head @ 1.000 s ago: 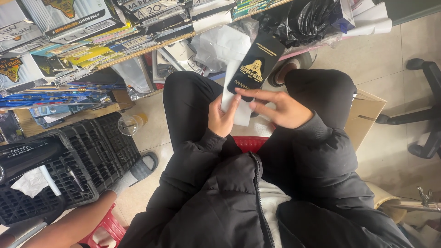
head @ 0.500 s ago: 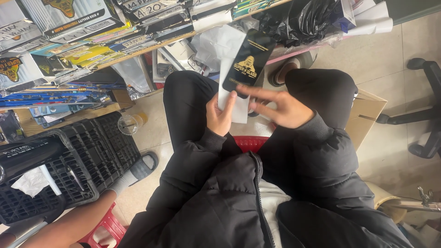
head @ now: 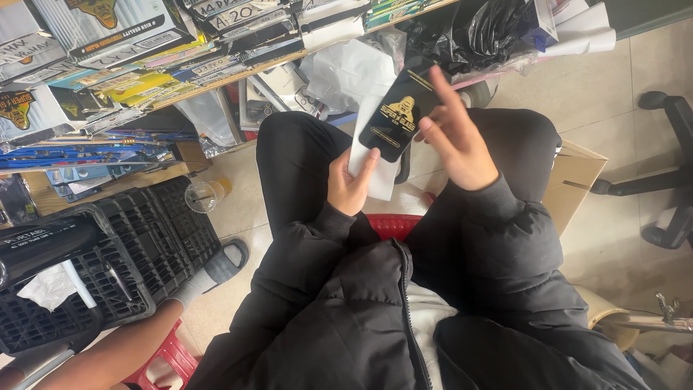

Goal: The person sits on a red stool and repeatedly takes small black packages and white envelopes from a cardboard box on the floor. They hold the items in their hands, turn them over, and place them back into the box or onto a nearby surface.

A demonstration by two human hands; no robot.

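Observation:
I sit on a red stool in a black jacket and black trousers. My left hand grips a white sleeve between my knees, thumb pressed on its face. A black flat package with a gold emblem sticks up out of the top of the sleeve. My right hand is raised beside the black package, its fingers spread and touching the package's right edge.
A low shelf crammed with flat boxed packages runs along the top. A black plastic crate sits to my left, with another person's leg and sandal beside it. A cardboard box and an office chair base are to the right.
My right hand lifted from across the sleeve's front to the black package's right edge. The package moved slightly right and tilted.

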